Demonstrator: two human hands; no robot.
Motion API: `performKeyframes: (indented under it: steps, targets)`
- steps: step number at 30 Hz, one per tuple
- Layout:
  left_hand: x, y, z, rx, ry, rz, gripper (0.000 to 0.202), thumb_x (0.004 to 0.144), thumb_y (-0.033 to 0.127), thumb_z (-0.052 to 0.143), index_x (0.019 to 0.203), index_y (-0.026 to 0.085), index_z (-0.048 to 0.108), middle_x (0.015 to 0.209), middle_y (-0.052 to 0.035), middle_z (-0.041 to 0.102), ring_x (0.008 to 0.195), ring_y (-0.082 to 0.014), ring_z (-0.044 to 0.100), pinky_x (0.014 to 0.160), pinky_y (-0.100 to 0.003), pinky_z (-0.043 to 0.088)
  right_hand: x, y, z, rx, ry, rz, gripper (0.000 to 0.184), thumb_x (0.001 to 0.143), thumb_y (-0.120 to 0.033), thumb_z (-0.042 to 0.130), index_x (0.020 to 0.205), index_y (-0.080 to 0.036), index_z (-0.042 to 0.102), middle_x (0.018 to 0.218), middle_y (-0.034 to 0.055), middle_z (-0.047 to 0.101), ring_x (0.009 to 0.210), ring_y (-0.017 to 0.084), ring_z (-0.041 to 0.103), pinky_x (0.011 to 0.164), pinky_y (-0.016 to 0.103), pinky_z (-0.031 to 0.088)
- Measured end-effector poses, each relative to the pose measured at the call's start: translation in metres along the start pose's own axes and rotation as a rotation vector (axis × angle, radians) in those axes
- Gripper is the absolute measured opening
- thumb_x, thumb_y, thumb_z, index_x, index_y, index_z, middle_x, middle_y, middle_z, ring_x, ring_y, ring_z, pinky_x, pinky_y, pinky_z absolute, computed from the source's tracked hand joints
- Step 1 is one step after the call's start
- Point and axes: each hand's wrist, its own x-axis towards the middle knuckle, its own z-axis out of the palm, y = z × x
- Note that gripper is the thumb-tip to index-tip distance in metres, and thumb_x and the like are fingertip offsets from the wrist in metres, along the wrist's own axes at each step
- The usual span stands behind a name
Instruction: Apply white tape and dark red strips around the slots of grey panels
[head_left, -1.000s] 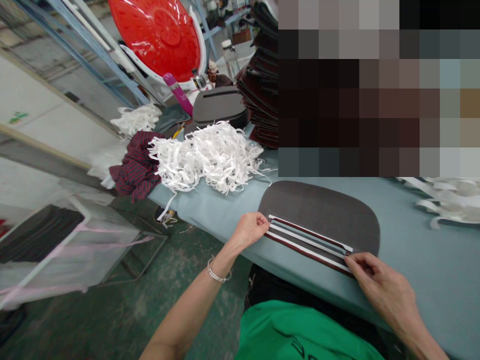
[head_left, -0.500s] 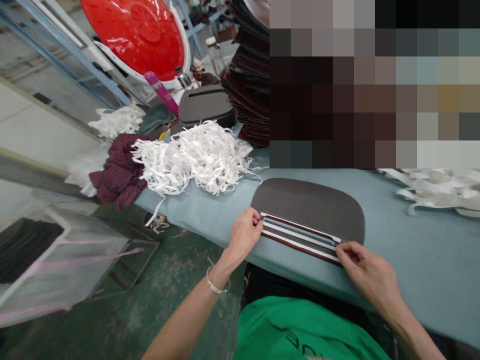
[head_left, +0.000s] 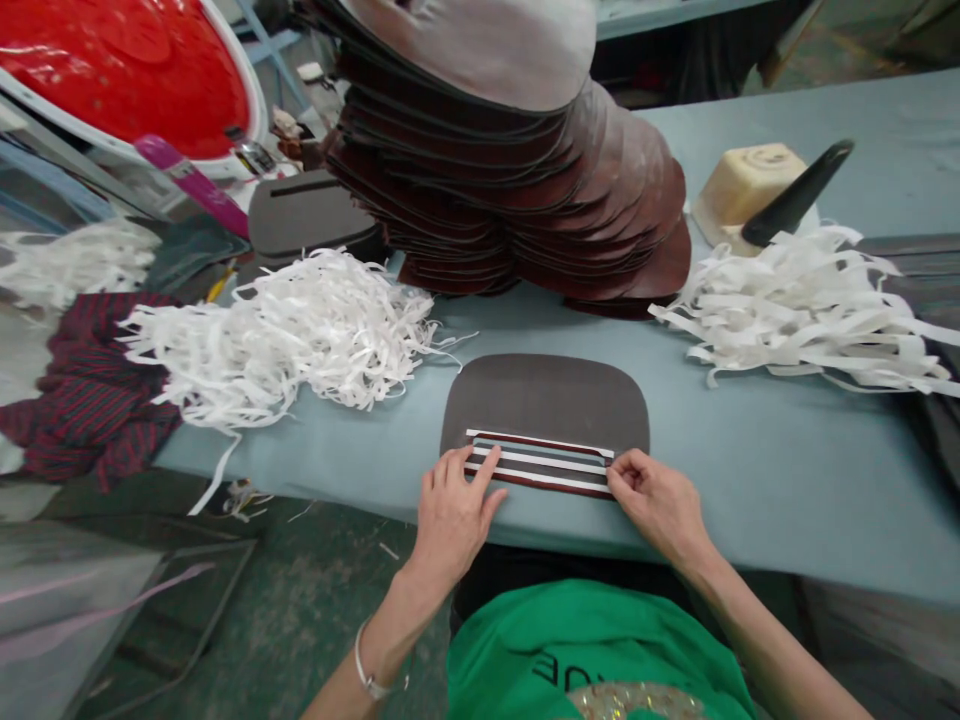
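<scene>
A dark grey rounded panel [head_left: 551, 395] lies flat near the table's front edge. Along its near side runs a long slot with dark red-brown borders, and narrow white strips [head_left: 540, 461] lie lengthwise along it. My left hand [head_left: 456, 515] rests on the left end of the slotted part, palm down, fingers apart and pressing on the strips. At the opposite end, my right hand [head_left: 658, 500] has thumb and forefinger pinched together at the tip of a white strip. The fingertips partly hide that end.
Loose white strips are heaped left [head_left: 322, 335] and right [head_left: 810, 315] of the panel. Behind stands a tall stack of dark brown leather-like pieces [head_left: 517, 190]. A yellowish block [head_left: 757, 180] with a black-handled tool sits at the back right. A striped cloth [head_left: 105, 390] hangs at the table's left end.
My view has swung to the right. My left hand has gone from pinching the strips' left end to lying on them with fingers spread. My right hand remains pinched at the right end.
</scene>
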Motion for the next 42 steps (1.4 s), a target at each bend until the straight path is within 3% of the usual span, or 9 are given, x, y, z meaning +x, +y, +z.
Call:
performKeyframes:
  steps: [5,12,17,20,22,27,30,36,42]
  targets:
    - [-0.004,0.012,-0.001,0.059,-0.045,-0.017,0.056,0.085,0.047,0.053,0.137,0.034,0.039,0.132,-0.0144,0.043,0.122,-0.0321,0.040,0.092,-0.046,0.039,0.001,-0.003,0.004,-0.084,0.033,-0.001,0.014,0.077,-0.034,0.050,0.071,-0.024,0.057,0.058,-0.0052,0.058,0.054,0.011,0.050,0.052,0.022,0.027]
    - [-0.007,0.015,0.004,0.045,-0.017,-0.031,0.059,0.084,0.045,0.054,0.139,0.032,0.036,0.137,-0.0169,0.040,0.124,-0.0341,0.039,0.092,-0.049,0.039,-0.002,-0.006,0.008,-0.230,0.057,-0.003,0.013,0.080,-0.032,0.048,0.074,-0.022,0.055,0.061,-0.0036,0.057,0.052,0.011,0.046,0.050,0.022,0.021]
    - [0.004,0.009,0.009,-0.019,0.023,0.007,0.059,0.083,0.044,0.057,0.137,0.032,0.039,0.139,-0.0160,0.039,0.126,-0.0342,0.038,0.095,-0.050,0.038,-0.004,-0.021,0.013,-0.318,0.153,-0.334,0.023,0.086,-0.017,0.040,0.096,-0.019,0.060,0.088,0.0041,0.059,0.071,0.012,0.051,0.054,0.022,0.030]
    - [0.021,0.004,0.010,-0.054,0.042,0.033,0.058,0.083,0.046,0.056,0.136,0.031,0.040,0.142,-0.0152,0.037,0.128,-0.0336,0.036,0.098,-0.051,0.036,0.004,-0.040,0.018,-0.340,0.082,-0.573,0.035,0.087,-0.014,0.041,0.117,-0.022,0.057,0.097,0.0066,0.057,0.082,0.015,0.052,0.062,0.022,0.038]
    - [0.031,0.001,0.011,-0.075,0.047,0.042,0.055,0.083,0.046,0.056,0.134,0.032,0.043,0.141,-0.0142,0.037,0.128,-0.0326,0.036,0.099,-0.050,0.035,0.010,-0.048,0.022,-0.366,0.041,-0.638,0.036,0.087,-0.015,0.042,0.119,-0.022,0.057,0.095,0.0071,0.057,0.084,0.016,0.052,0.066,0.024,0.041]
    - [0.039,-0.002,0.015,-0.126,0.088,0.001,0.049,0.085,0.041,0.055,0.132,0.031,0.045,0.141,-0.0118,0.038,0.127,-0.0302,0.037,0.100,-0.049,0.034,0.021,-0.042,0.026,-0.249,0.040,-0.570,0.026,0.092,-0.022,0.039,0.103,-0.017,0.063,0.093,0.0058,0.056,0.080,0.013,0.055,0.070,0.023,0.043]
    - [0.038,-0.003,0.019,-0.178,0.122,-0.036,0.047,0.087,0.041,0.051,0.131,0.025,0.044,0.138,-0.0129,0.041,0.126,-0.0288,0.039,0.101,-0.049,0.034,0.028,-0.037,0.022,-0.180,0.039,-0.495,0.025,0.093,-0.025,0.039,0.089,-0.017,0.062,0.091,0.0042,0.056,0.073,0.011,0.056,0.066,0.022,0.041]
    - [0.040,-0.008,0.021,-0.308,0.182,-0.076,0.044,0.088,0.039,0.051,0.126,0.018,0.045,0.129,-0.0125,0.050,0.121,-0.0252,0.044,0.101,-0.045,0.035,0.040,-0.058,0.011,-0.490,-0.099,-0.384,0.023,0.093,-0.022,0.036,0.084,-0.018,0.057,0.089,0.0034,0.055,0.062,0.012,0.056,0.049,0.025,0.031]
    - [0.037,-0.012,0.025,-0.407,0.252,-0.095,0.043,0.086,0.039,0.056,0.122,0.018,0.047,0.125,-0.0108,0.053,0.120,-0.0230,0.045,0.100,-0.042,0.036,0.045,-0.062,0.006,-0.602,-0.093,-0.516,0.017,0.089,-0.018,0.040,0.079,-0.017,0.054,0.086,0.0062,0.057,0.075,0.017,0.058,0.055,0.026,0.033]
